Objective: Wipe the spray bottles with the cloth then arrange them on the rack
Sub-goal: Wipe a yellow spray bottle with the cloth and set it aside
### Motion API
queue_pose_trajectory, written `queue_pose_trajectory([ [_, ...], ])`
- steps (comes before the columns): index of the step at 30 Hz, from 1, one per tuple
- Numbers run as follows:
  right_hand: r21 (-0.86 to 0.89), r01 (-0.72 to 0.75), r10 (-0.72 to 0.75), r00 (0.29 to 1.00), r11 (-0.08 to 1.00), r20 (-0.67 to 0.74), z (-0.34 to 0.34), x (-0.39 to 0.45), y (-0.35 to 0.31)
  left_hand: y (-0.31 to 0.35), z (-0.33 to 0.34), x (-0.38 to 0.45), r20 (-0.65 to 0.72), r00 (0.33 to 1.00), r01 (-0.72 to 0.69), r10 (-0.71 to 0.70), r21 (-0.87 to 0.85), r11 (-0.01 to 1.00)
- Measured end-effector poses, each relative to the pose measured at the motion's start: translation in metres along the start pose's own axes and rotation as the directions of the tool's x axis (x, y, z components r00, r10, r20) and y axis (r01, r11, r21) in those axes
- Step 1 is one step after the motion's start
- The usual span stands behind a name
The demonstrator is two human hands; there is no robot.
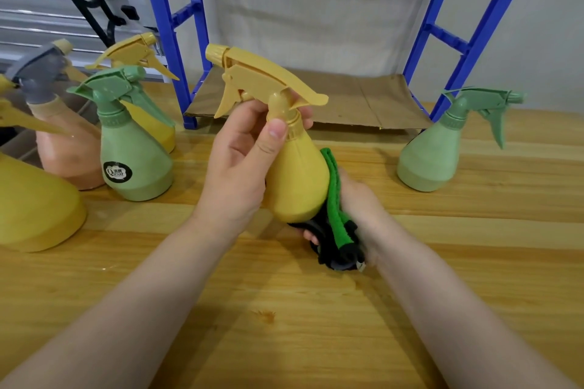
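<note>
A yellow spray bottle [297, 180] with a mustard trigger head was seen against a green cloth [335, 199] edged in black. Two pale green bottles [134, 155] [433, 155], one marked with a black round label, a peach bottle [72, 155] with a grey head, a blue rack [170, 25] and a honey-toned grained wooden table [284, 309] were observed.

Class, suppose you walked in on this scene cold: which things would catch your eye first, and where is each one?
First, the yellow spray bottle held up at centre, the left hand gripping its neck while the right hand presses a green and black cloth against its body. Next, the cluster of bottles standing at the left of the wooden table. Behind, the blue rack, with one green bottle beside its right leg.
</note>
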State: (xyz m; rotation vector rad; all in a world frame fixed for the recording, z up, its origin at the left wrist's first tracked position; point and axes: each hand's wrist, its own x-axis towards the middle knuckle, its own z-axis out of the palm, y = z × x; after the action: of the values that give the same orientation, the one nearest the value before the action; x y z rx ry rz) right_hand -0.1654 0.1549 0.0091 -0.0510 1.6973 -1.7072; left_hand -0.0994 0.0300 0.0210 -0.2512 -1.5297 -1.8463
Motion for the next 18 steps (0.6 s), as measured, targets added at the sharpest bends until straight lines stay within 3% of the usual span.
queue_pose_trajectory([
  [2, -0.079, 0.032, -0.038, 0.996, 0.996, -0.077, 0.001, 0.006, 0.004, -0.001, -0.001, 0.0, -0.01, 1.0, 0.013, -0.013, -0.003, 1.0],
  [4, -0.21, 0.152, -0.187, 0.97, 0.966, -0.155, -0.001, 0.01, 0.006, -0.002, -0.002, 0.0, -0.02, 0.999, 0.028, -0.028, -0.004, 1.0],
  [8, -0.456, 0.437, -0.557, 0.814, 0.775, -0.166, -0.004, 0.014, 0.011, -0.003, -0.003, 0.001, -0.036, 0.998, 0.051, -0.052, -0.028, 0.998],
  [12, -0.508, 0.595, -0.737, 0.665, 0.622, -0.124, -0.002, 0.016, 0.02, -0.004, -0.004, 0.002, -0.039, 0.997, 0.068, -0.068, -0.023, 0.997],
  [18, -0.427, 0.723, -0.821, 0.563, 0.543, -0.091, -0.005, 0.008, 0.013, -0.009, -0.003, 0.0, -0.044, 0.982, 0.187, -0.186, 0.021, 0.982],
])
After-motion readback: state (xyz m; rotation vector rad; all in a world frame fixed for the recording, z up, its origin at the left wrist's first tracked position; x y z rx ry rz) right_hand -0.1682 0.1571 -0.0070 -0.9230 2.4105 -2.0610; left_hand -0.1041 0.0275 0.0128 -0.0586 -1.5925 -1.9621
